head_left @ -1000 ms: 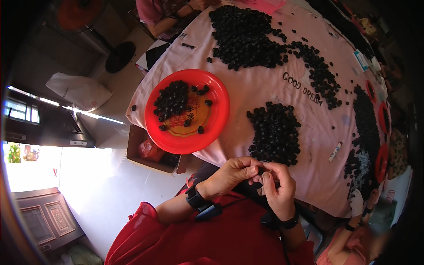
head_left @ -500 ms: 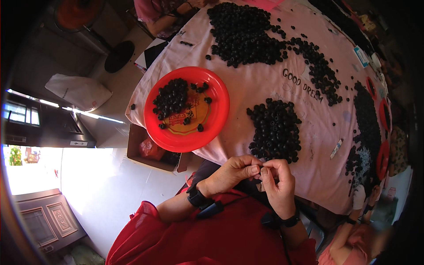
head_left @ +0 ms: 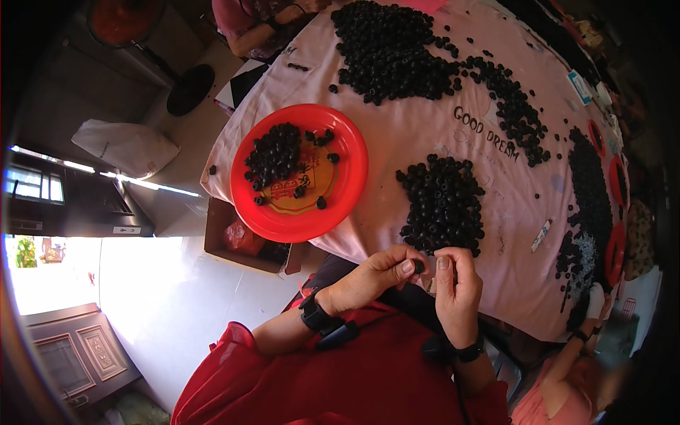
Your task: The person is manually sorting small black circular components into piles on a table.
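My left hand (head_left: 375, 278) pinches a small black ring-like piece (head_left: 418, 266) between thumb and forefinger, just off the table's near edge. Close beside it, my right hand (head_left: 457, 301) has its thumb and forefinger pressed together; whatever they hold, if anything, is too small to make out. A gap separates the two sets of fingertips. Right beyond my hands lies a heap of similar black pieces (head_left: 443, 202) on the pink cloth (head_left: 382, 184). To the left, a red plate (head_left: 346, 195) carries a cluster of these pieces and several loose ones.
Larger heaps of black pieces (head_left: 389, 53) spread over the far side. A white tube-like marker (head_left: 541, 236) lies at right. Red plates (head_left: 615, 255) line the right edge, where a co-worker's gloved hand (head_left: 596, 301) reaches in. Another person's arm (head_left: 262, 35) rests at far left.
My hands have drawn apart, the right one moving slightly right. The black piece in my left fingers now shows. At right, the co-worker's gloved hand has shifted up and right.
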